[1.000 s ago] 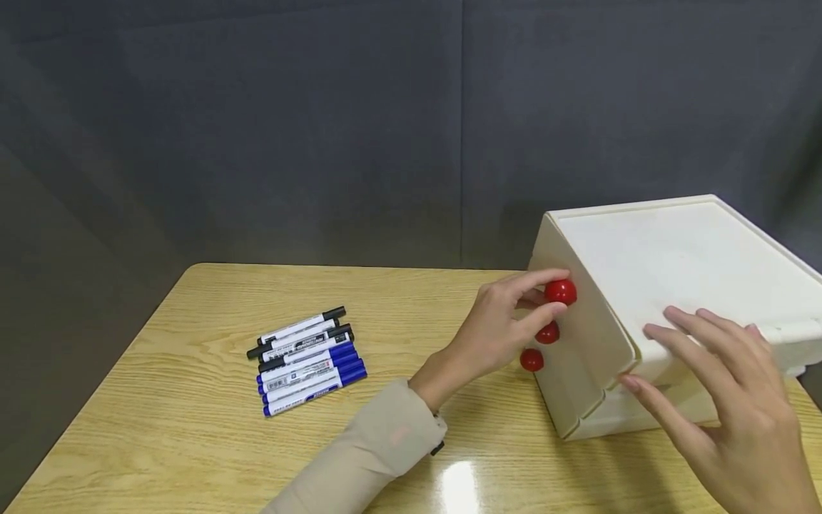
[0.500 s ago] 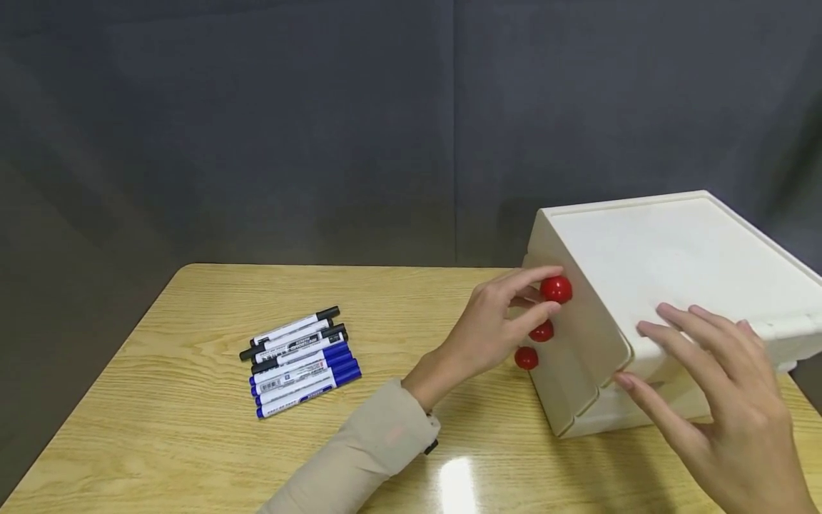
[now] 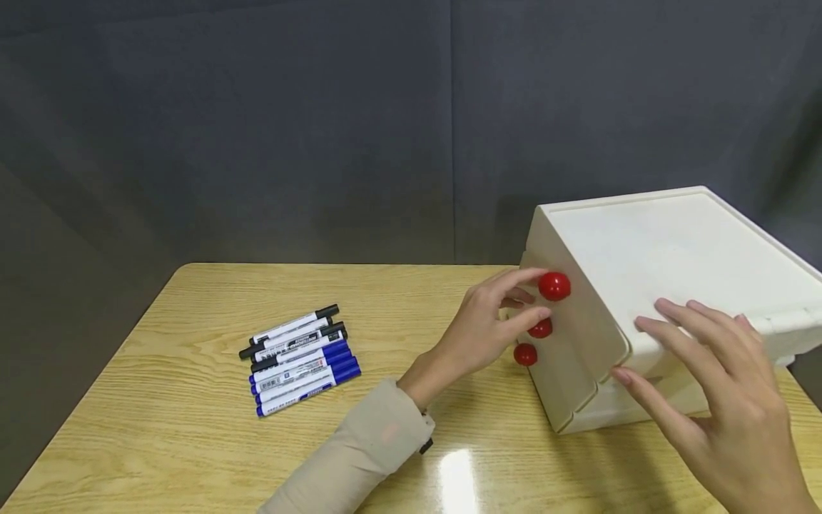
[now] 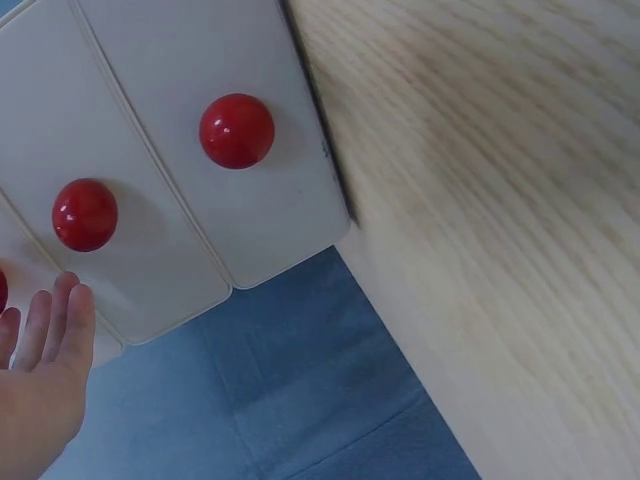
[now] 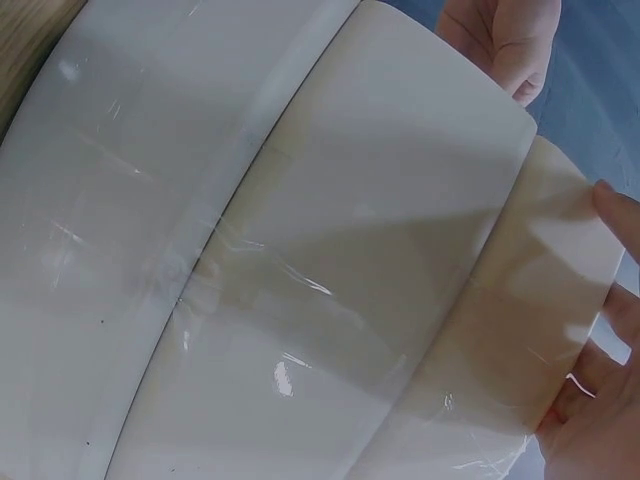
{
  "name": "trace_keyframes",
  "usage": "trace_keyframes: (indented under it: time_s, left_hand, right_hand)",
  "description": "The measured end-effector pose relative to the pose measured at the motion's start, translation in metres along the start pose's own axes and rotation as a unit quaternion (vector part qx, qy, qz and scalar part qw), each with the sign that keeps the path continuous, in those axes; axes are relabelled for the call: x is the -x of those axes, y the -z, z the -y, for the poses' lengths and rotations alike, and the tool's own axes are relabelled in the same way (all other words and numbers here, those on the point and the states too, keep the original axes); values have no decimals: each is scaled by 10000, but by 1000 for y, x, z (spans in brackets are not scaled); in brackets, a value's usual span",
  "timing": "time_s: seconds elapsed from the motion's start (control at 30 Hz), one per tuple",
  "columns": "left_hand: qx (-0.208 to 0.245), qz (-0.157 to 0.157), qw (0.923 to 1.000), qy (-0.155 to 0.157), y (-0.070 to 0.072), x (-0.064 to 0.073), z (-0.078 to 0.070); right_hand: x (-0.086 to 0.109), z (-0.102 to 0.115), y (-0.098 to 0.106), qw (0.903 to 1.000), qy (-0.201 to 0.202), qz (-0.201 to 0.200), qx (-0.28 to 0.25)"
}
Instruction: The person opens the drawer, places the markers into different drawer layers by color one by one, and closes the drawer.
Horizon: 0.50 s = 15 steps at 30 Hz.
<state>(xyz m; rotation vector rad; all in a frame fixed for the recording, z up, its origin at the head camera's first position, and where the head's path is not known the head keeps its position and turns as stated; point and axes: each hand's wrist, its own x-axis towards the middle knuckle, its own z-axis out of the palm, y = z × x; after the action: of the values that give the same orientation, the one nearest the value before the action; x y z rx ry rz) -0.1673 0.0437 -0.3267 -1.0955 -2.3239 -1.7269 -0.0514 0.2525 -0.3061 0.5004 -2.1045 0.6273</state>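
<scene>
A white drawer box (image 3: 681, 250) stands at the right of the table, its three drawer fronts facing left. Each front bears a round red knob; the top knob (image 3: 554, 286) is nearest to my left hand (image 3: 472, 325). Thumb and forefinger are spread apart just left of that knob, with nothing between them. In the left wrist view, the straight fingers (image 4: 70, 325) show beside the drawer fronts, below the middle knob (image 4: 85, 215). My right hand (image 3: 732, 400) rests on the box's near top edge, fingers extended on top and thumb at the front corner. The drawers appear closed.
Several markers (image 3: 302, 360), with black or blue caps, lie side by side on the left of the wooden table (image 3: 160, 428). A dark curtain (image 3: 321, 143) hangs behind the table's far edge.
My left thumb and forefinger have let go of the top red knob and drawn slightly left. The right hand stays on the box. The head view has shifted a little.
</scene>
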Motion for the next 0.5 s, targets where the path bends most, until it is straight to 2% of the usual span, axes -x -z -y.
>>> trace_keyframes:
  time_s: [0.2, 0.4, 0.5]
  left_hand:
    - [-21, 0, 9997, 261, -3, 3, 5]
    - [102, 61, 9968, 787, -8, 10, 12]
    - [97, 111, 9958, 902, -10, 12, 16]
  right_hand:
    - [0, -1, 0, 10000, -45, 81, 24]
    - [0, -1, 0, 10000, -50, 66, 14]
    - [0, -1, 0, 9999, -62, 82, 30]
